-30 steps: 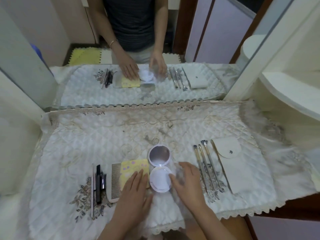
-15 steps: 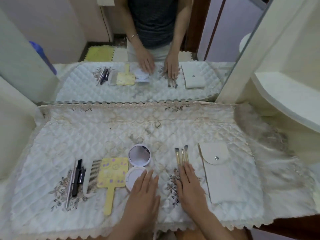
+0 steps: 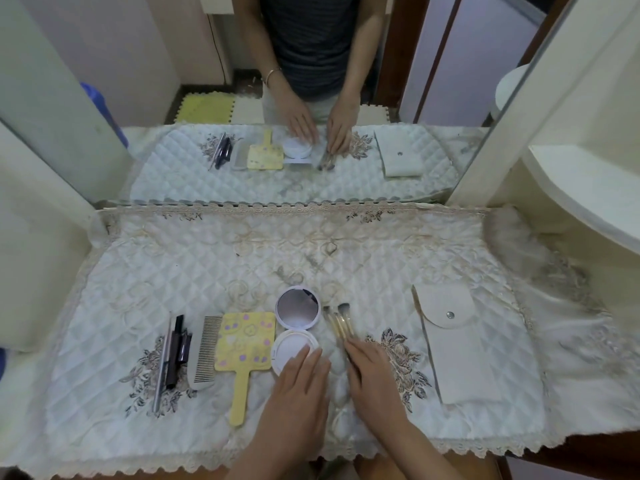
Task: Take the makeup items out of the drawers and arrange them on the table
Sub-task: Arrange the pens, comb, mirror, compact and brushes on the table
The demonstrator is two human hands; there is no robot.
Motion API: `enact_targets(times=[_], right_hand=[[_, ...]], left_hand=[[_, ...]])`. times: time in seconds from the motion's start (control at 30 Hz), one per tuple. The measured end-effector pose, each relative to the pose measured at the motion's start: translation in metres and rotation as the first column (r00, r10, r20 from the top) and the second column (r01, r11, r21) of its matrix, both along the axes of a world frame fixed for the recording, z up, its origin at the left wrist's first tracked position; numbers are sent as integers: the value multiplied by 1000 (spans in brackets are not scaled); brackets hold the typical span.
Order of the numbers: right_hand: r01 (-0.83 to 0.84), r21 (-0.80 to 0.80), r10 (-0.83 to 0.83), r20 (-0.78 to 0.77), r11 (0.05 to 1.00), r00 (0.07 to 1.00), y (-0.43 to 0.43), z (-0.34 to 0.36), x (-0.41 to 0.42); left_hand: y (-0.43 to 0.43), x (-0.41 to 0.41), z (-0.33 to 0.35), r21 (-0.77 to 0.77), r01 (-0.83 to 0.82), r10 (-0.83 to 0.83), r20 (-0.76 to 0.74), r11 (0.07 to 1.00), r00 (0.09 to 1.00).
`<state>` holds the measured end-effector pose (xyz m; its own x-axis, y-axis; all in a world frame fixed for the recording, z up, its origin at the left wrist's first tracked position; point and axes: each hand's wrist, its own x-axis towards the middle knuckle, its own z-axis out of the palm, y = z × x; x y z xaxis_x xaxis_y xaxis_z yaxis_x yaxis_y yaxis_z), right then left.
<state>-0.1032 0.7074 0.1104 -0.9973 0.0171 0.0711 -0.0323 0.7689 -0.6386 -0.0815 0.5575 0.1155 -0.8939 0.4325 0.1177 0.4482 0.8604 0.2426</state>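
A row of makeup items lies on the quilted cloth (image 3: pixel 242 265). From the left there are dark pencils and a mascara (image 3: pixel 174 351), a pale comb (image 3: pixel 206 351), a yellow hand mirror (image 3: pixel 244 342) and an open white compact (image 3: pixel 297 308). A few gold-handled brushes (image 3: pixel 337 318) lie just right of the compact. A white snap pouch (image 3: pixel 453 344) sits farther right. My left hand (image 3: pixel 298 386) lies flat, fingertips on the compact's lower half. My right hand (image 3: pixel 374 379) lies flat over the brush handles, hiding their ends.
A wall mirror (image 3: pixel 311 98) stands behind the table and reflects the items and a person's arms. A cream shelf unit (image 3: pixel 581 188) rises at the right. The cloth's lace edge (image 3: pixel 450 445) hangs over the table's near side.
My right hand has slid the brushes left, from beside the pouch to right beside the compact. My left hand has moved off the yellow mirror onto the compact's base.
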Motion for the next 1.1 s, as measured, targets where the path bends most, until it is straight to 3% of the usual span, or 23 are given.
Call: enact_targets(times=[0.2,0.43,0.57,0.67,0.77,1.1], right_hand=[[-3,-80,11,94,997,996,-15,4,5],[73,-130,-63,78,989,995,5,10,7],[58,-68,-53,70,996,996,10,7,9],[-35,123,32,25,992,999,13,1,15],[-116,272,93,94,955,991,13,3,20],[-91,381,39,143,920,989,6,12,13]], left_hand=[[8,3,-7,0,22,-22,65,1000,998],[21,-14,-7,-103,8,8,150,995,989],[21,-21,-3,-153,35,-9,170,988,985],[15,-19,1,-119,32,-13,160,992,987],[10,-17,2,-87,29,-15,155,996,988],[20,-25,2,-52,-52,56,77,997,995]])
